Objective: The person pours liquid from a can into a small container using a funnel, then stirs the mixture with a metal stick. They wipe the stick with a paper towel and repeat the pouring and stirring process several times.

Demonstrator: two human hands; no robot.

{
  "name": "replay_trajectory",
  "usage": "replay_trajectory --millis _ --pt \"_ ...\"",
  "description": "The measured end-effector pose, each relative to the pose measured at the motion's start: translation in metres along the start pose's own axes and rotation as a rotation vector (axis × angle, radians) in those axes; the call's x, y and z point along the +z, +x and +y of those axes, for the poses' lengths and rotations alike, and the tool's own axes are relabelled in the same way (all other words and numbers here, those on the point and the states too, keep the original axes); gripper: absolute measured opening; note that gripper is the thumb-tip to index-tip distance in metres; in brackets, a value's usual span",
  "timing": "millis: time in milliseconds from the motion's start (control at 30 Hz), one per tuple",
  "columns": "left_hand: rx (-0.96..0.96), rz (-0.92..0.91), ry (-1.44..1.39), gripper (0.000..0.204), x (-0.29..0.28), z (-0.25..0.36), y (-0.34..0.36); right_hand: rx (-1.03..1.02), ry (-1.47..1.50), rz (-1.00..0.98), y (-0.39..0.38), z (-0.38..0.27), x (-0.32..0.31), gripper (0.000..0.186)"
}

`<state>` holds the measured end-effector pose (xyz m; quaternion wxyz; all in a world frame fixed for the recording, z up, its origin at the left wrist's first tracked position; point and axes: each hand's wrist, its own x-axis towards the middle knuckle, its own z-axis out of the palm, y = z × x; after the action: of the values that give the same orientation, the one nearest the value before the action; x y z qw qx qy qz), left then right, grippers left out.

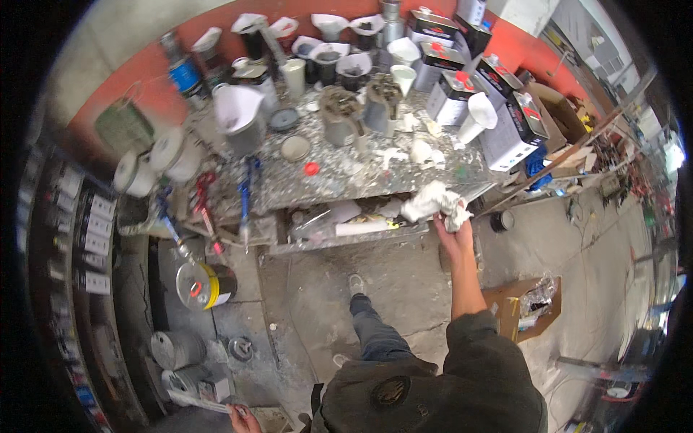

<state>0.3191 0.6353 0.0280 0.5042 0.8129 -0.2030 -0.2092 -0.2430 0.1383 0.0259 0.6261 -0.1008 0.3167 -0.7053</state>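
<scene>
My right hand [455, 236] is stretched out to the front edge of the workbench, its fingers closed round a crumpled white rag [437, 204]. The rag hangs over the right end of an open drawer [354, 234] with papers and loose items inside. Down at the lower left is my left hand [244, 418], closed on a long, flat, pale strip [196, 401]; the strip's kind is not plain, and part of the hand is cut off by the picture's edge. On the paint-spattered bench top [281, 180] lies a red cap [311, 169], near a round lid [295, 149].
Paper-lined cups [329, 61] and rectangular cans [450, 97] crowd the bench's back. Spray guns [204, 209] hang at its left front. A yellow-banded bucket [209, 286] stands on the floor at left, a cardboard box [514, 307] at right. Shelves [94, 245] line the left side.
</scene>
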Motion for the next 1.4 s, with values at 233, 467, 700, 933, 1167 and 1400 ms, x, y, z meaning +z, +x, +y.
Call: replay_trajectory --millis 233,467,700,933,1167,1400 --pt "-0.450 0.052 -0.948 0.029 -0.035 -0.044 -0.007 0.518 0.340 -0.252 -0.139 0.151 0.069 0.034" --pt "-0.372 -0.034 -1.043 0.008 -0.026 -0.013 -0.039 1.012 0.124 -0.408 -0.311 0.341 0.140 0.037" --pt "-0.292 -0.115 -0.832 0.009 0.003 0.016 -0.046 1.139 -0.303 -0.400 -0.453 0.393 0.169 0.034" --pt "-0.239 -0.062 -0.563 0.025 0.015 0.013 -0.042 0.774 -0.924 -0.801 -0.491 0.370 0.149 0.035" --pt "-0.334 -0.350 -0.684 0.021 0.032 0.030 -0.053 0.681 -0.937 -0.725 -0.457 0.358 0.132 0.022" --pt "-0.240 -0.683 -0.398 0.013 0.059 0.055 -0.054 0.479 -0.773 -0.434 -0.403 0.317 0.143 0.021"
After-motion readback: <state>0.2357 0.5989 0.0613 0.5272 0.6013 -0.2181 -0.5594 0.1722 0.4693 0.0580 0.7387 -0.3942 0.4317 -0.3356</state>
